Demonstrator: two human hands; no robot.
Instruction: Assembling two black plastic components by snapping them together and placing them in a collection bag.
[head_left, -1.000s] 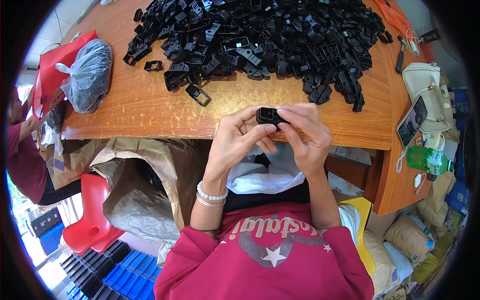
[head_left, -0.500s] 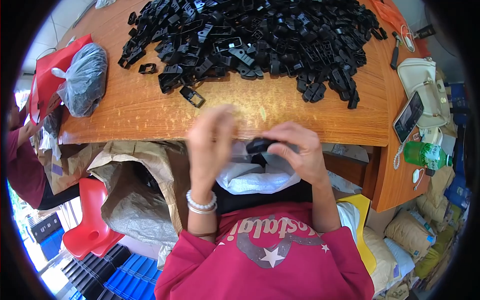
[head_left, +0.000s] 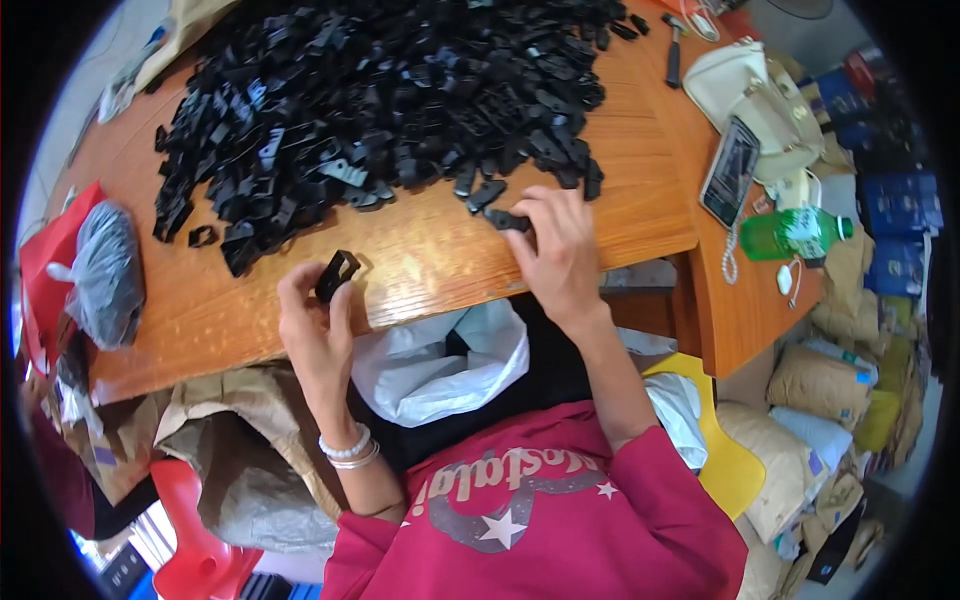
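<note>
A black rectangular plastic frame (head_left: 337,275) is pinched between the thumb and fingers of my left hand (head_left: 318,322), just above the front of the wooden table (head_left: 440,265). My right hand (head_left: 560,250) is closed on a black plastic piece (head_left: 507,220), near the front fringe of a big heap of black plastic parts (head_left: 400,100). A loose black part (head_left: 486,195) lies right beside its fingers. Between my forearms, below the table edge, a white woven sack (head_left: 440,390) hangs with its mouth wide; something dark shows inside.
A brown paper sack (head_left: 250,400) stands at the lower left, near a red chair (head_left: 185,540). At the table's left end sits a tied clear bag (head_left: 105,275). On the right lie a phone (head_left: 730,170), a green bottle (head_left: 790,234), a cream handbag (head_left: 745,95) and a hammer (head_left: 673,52).
My hands have parted from above the white sack. The left has taken hold of the loose frame on the table; the right has moved forward to the heap. The view has shifted.
</note>
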